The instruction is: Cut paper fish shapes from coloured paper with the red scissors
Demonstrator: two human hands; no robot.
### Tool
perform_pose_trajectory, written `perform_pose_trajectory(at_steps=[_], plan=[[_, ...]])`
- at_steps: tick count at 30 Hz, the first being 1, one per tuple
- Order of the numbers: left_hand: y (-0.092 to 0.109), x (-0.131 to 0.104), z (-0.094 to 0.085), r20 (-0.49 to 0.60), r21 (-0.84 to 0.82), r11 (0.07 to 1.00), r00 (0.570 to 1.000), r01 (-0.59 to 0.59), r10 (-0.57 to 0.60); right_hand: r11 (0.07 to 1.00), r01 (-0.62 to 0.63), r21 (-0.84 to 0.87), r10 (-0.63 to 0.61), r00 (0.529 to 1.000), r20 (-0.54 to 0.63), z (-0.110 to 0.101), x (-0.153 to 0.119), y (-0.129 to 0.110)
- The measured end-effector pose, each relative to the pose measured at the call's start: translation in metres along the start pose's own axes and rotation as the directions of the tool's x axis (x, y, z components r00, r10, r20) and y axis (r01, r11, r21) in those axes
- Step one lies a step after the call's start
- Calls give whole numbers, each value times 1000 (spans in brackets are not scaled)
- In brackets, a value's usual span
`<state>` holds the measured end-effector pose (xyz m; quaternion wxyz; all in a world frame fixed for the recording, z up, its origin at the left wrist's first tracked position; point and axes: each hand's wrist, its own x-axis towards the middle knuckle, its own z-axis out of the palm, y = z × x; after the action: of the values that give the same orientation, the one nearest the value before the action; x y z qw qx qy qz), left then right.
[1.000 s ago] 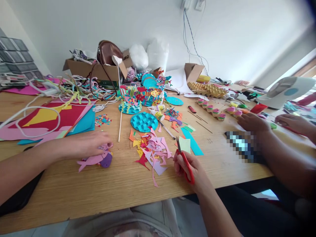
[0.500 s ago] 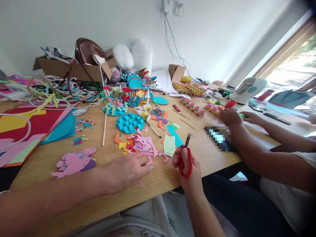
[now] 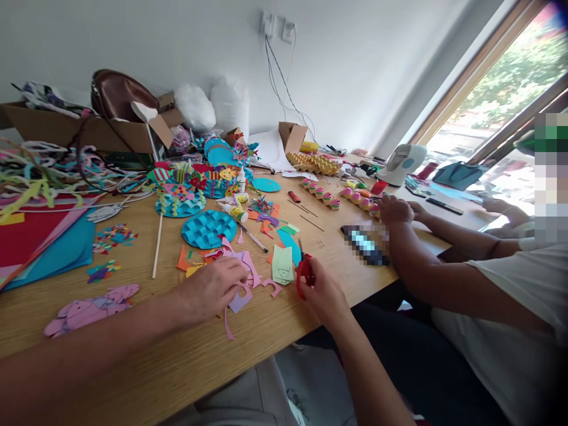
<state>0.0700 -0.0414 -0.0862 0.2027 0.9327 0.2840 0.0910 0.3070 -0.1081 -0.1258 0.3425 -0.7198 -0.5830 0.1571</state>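
My right hand (image 3: 323, 290) is closed around a pair of red-handled scissors (image 3: 303, 275), their dark blades pointing away from me. Just left of them lies a pale green paper (image 3: 282, 264) with a drawn outline, partly over a blue paper piece (image 3: 290, 244). My left hand (image 3: 213, 291) rests palm down over pink paper scraps (image 3: 249, 267), fingers bent together; what they pinch, if anything, is hidden. Beside its fingertips is a purple paper piece (image 3: 241, 300). Pink fish cutouts (image 3: 91, 310) lie in a pile beyond my left forearm.
A blue egg-carton disc (image 3: 208, 229), a pen (image 3: 254, 238) and glue bottles (image 3: 234, 211) lie beyond the scraps. Coloured sheets (image 3: 57, 254) are stacked at left. On the right, a co-worker's hands (image 3: 396, 210) are near painted carton strips (image 3: 361, 201) and a phone (image 3: 364, 244).
The view has swung right. My right hand has turned the scissors, which now sit lower over the table by the green paper. More of the purple piece shows beside my left fingers.
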Motion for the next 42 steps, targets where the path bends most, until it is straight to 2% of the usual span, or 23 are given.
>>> perform_pose_trajectory(at_steps=[2,4,9,11,14,18,22,26,29,32,34,35,37,39,41,42], plan=[[3,7,-4,-20,-150,984,995,93,-97,994,68,-91,-62,996,71,3,-1,-3],[5,13,-4,22,-274,944,983,183,-184,981,115,-156,-95,987,132,5,-1,-5],[9,23,2,79,-391,887,969,246,-234,967,162,-196,-130,978,166,4,6,-5],[10,28,6,101,-513,811,958,280,-267,964,182,-193,-149,974,169,3,10,-3],[13,37,14,172,-690,630,927,355,-334,960,212,-183,-185,970,155,4,13,1],[17,46,22,234,-792,453,890,408,-392,959,233,-161,-218,971,102,9,16,4],[23,47,23,271,-880,265,874,395,-403,969,210,-126,-211,977,9,12,19,5],[23,43,22,281,-929,111,869,352,-408,984,159,-80,-168,977,-134,11,25,7],[20,40,19,288,-945,23,865,326,-410,990,134,-35,-139,958,-251,6,25,3],[15,35,14,324,-946,-107,872,307,-367,984,180,6,-168,930,-328,2,17,-13],[14,30,10,333,-938,-201,895,283,-296,942,336,20,-306,878,-368,4,8,-28],[14,27,8,321,-937,-232,908,262,-271,907,421,14,-390,853,-348,6,4,-36],[15,20,4,272,-949,-238,920,208,-282,809,588,16,-564,783,-262,13,-2,-52],[18,13,0,220,-968,-199,906,156,-361,713,701,28,-680,701,-213,21,-5,-63],[19,5,-4,174,-981,-154,875,116,-452,665,744,61,-720,661,-212,29,-5,-71],[18,2,-6,147,-987,-132,858,94,-492,658,748,87,-720,659,-215,32,-5,-74]])
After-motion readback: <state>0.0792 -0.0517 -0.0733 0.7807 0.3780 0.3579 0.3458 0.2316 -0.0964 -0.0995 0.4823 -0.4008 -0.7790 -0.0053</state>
